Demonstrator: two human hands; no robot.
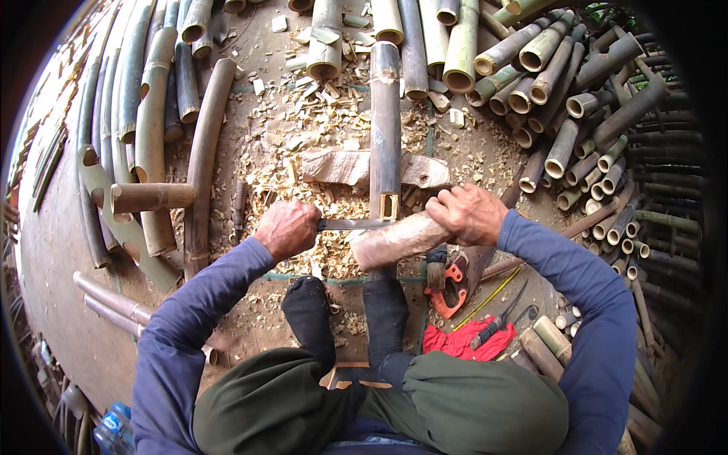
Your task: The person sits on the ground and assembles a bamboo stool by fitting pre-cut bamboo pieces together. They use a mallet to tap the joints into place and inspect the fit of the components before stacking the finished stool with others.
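My left hand [288, 230] is closed round the handle of a knife [353, 224], its straight blade lying across a bamboo pole [385, 152]. A rectangular slot is cut in the pole near the blade. My right hand [466, 214] grips a thick wooden club [402, 239], slightly blurred, its pale, worn body slanting over the pole just below the blade. The club hides part of the pole and maybe the blade tip. A rough wooden block [337, 166] lies under the pole. My feet in black socks [384, 311] are at the pole's near end.
Wood chips [303, 125] cover the ground ahead. Stacked bamboo tubes [538, 83] fill the right and long poles [152, 114] the left. By my right leg lie an orange-handled saw [453, 287], a red cloth [464, 339] and another knife [493, 327]. A plastic bottle [114, 431] is lower left.
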